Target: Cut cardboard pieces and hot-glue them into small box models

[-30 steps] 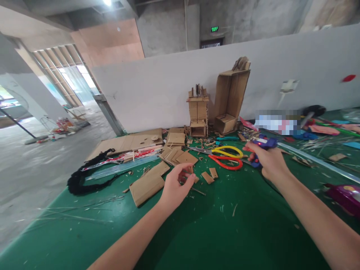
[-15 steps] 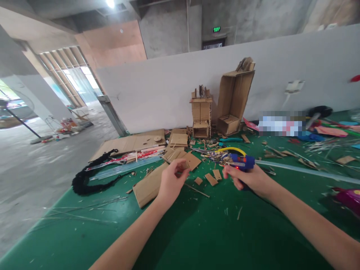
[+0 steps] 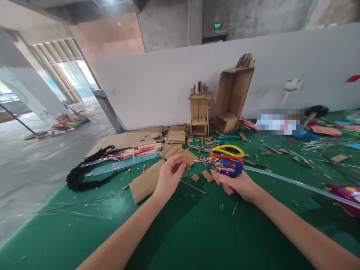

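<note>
My right hand [image 3: 234, 183] is wrapped round the grip of a blue glue gun [image 3: 231, 167]. A small red light glows on the gun's side, and a long clear glue stick [image 3: 281, 178] runs out of its back. The nozzle points left, towards my left hand [image 3: 171, 176]. That hand's thumb and fingers are pinched together in front of a cardboard piece [image 3: 190, 157]; whatever lies between the fingertips is too small to make out. Just behind the gun lie scissors [image 3: 227, 150] with yellow handles. Below the hands are small cardboard squares [image 3: 195, 177] and a thin stick [image 3: 194, 186].
Two cardboard structures, a small tower [image 3: 199, 108] and a tall open box [image 3: 234, 93], stand against the white partition [image 3: 157, 86]. Black yarn [image 3: 75, 180] and clear sticks lie left on the green table [image 3: 180, 240]. A purple object [image 3: 347, 197] sits at right.
My right hand has brought the glue gun left and slightly down, nearer my left hand. The yellow-handled scissors behind it show more fully. My left hand keeps its pinch; the view has shifted slightly.
</note>
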Tool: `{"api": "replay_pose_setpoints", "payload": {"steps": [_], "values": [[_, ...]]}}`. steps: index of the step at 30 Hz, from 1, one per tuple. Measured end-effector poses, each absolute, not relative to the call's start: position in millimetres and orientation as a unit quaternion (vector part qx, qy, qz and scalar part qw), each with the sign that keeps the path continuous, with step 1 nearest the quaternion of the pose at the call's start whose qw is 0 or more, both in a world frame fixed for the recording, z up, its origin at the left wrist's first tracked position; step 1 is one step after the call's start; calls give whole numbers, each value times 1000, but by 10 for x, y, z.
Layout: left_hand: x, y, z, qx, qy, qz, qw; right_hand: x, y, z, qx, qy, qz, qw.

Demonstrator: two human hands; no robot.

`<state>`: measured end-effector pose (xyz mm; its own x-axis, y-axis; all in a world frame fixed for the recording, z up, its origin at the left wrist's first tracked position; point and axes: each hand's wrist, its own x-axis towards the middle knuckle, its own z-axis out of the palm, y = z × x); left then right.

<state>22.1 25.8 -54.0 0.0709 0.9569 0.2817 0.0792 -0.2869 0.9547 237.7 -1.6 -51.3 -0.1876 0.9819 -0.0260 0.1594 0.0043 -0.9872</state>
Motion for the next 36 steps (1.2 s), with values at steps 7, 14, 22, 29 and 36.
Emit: {"api": "replay_pose_setpoints", "payload": {"steps": [7,14,22,29,36], "values": [[250,238,-582,589,414,527,452,2353,-19,-493,-490,-589,505,398],[259,227,-563,580,411,531,461,2366,1,-537,-491,-602,499,384],[315,154,-506,464,361,539,604,2380,-11,-538,-487,-618,491,375],[367,85,-454,331,324,510,725,2359,-50,-544,-498,-599,486,395],[417,1,-405,236,291,489,788,2340,-80,-512,-517,-609,466,380]]}}
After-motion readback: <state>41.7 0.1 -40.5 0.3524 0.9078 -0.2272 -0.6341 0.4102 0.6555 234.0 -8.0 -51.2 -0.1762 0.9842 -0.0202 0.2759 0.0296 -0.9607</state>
